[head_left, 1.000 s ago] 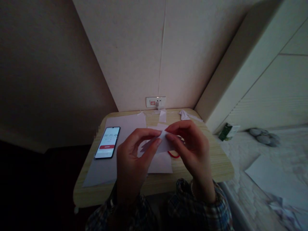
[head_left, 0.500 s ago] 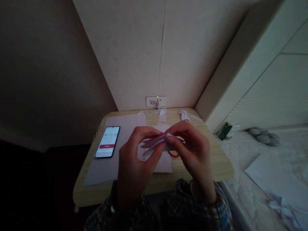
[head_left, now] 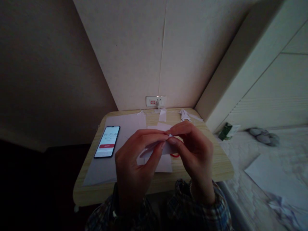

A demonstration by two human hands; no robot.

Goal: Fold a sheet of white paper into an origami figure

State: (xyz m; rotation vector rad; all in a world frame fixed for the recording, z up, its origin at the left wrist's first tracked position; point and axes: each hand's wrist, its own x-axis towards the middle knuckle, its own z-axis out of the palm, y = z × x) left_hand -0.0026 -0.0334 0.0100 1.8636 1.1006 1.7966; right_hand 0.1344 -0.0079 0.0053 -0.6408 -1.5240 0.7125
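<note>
A piece of folded white paper (head_left: 154, 148) is held above the small table, between both hands. My left hand (head_left: 138, 155) pinches it from the left with thumb and fingers. From the right, my right hand (head_left: 193, 147) grips its upper edge near the middle, thumb tip close to the left one. The fingers cover much of the folds. Beneath the hands lie white paper sheets (head_left: 165, 165). Part of a red loop (head_left: 175, 156) shows under my right hand; the rest of it is hidden.
A phone (head_left: 107, 141) showing a timer lies on a large white sheet (head_left: 98, 171) at the table's left. Toward the back are a folded paper piece (head_left: 184, 115) and a paper strip (head_left: 162, 115). A wall socket (head_left: 156, 101) is behind. More paper (head_left: 274, 179) lies on the bed at right.
The left fingers have closed down over the folded paper, pressing its layers together near the right fingertips. The right hand has shifted slightly right.
</note>
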